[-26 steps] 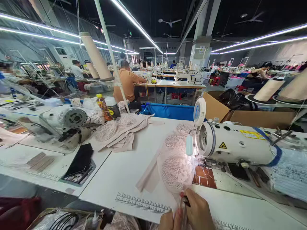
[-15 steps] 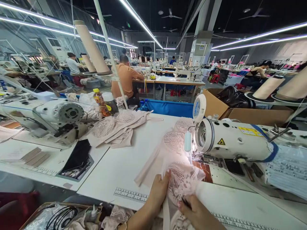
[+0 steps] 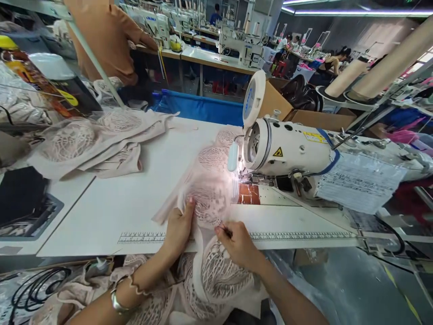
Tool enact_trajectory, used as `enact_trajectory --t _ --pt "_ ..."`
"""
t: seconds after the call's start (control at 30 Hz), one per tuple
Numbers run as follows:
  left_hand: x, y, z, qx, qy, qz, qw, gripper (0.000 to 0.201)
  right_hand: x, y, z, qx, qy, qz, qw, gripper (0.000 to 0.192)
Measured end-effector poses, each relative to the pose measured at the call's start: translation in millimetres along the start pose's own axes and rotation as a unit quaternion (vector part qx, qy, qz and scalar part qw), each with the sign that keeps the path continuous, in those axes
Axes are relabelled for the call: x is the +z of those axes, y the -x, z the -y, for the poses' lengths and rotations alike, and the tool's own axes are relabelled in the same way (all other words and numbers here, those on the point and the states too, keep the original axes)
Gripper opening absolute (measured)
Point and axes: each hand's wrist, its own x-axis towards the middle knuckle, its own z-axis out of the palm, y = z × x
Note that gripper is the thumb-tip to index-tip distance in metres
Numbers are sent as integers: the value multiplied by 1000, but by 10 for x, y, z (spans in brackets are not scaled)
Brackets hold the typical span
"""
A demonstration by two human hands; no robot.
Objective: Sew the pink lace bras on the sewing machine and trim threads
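Note:
A pale pink lace bra piece (image 3: 208, 198) lies across the table beside the sewing machine (image 3: 287, 144) and hangs over the front edge toward me. My left hand (image 3: 180, 228) grips its left side, thumb on top of the lace and fingers partly hidden. Just to the right, my right hand (image 3: 238, 241) is closed at the lower border of the cup. A small dark tool shows between its fingers; its shape is mostly hidden, so I cannot tell its kind. The machine's lamp lights the lace near the needle.
More lace bra pieces (image 3: 101, 140) lie at the left, near a black-bodied bottle with a white cap (image 3: 64, 81). A printed ruler (image 3: 297, 235) runs along the table's front edge. Thread cones (image 3: 347, 79) stand at the right. A person in an orange-brown top (image 3: 101, 40) sits ahead.
The view has tilted down and swung right. My right hand has come up and closer to the left, against the lace border. The cup now lies flatter under my left thumb.

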Motion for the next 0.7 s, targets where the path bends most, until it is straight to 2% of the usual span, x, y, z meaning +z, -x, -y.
enact_trajectory --t 0.07,0.17,0.23,0.27,0.33,0.4,0.47,0.5,0.53,0.57,0.6,0.63,0.67,0.7 --pt "-51 -21 8 -14 13 26 999 67 -52 15 5 41 -31 3 999 40" --pt "-105 -175 -36 -20 75 123 989 59 -62 -5 10 88 -46 32 995 40" --pt "-174 -381 -120 30 96 156 983 62 -63 -6 13 101 -22 33 994 41" --pt "-231 -508 -179 62 80 144 984 63 -73 7 14 100 2 27 995 41" --pt "-385 -769 -315 100 -7 79 992 59 -117 57 16 93 72 8 993 38" --pt "-553 -982 -440 116 -131 -14 985 56 -186 121 21 90 156 -5 984 28" --pt "-662 -1082 -504 143 -227 -125 955 62 -265 165 43 91 230 3 969 17" --pt "-670 -1078 -501 181 -263 -173 932 63 -307 173 68 92 259 15 961 16" --pt "-639 -1038 -472 244 -292 -194 904 57 -352 170 104 95 283 31 954 16" --pt "-568 -967 -421 327 -317 -169 874 46 -405 159 152 99 304 47 946 18" --pt "-460 -872 -352 422 -343 -101 833 31 -470 141 211 103 318 65 940 19" --pt "-322 -761 -274 516 -361 29 776 22 -550 120 278 103 325 84 936 20" --pt "-164 -647 -194 573 -373 193 704 26 -649 97 346 98 327 106 934 20" --pt "3 -540 -120 597 -388 302 634 28 -764 75 411 86 328 128 932 21"
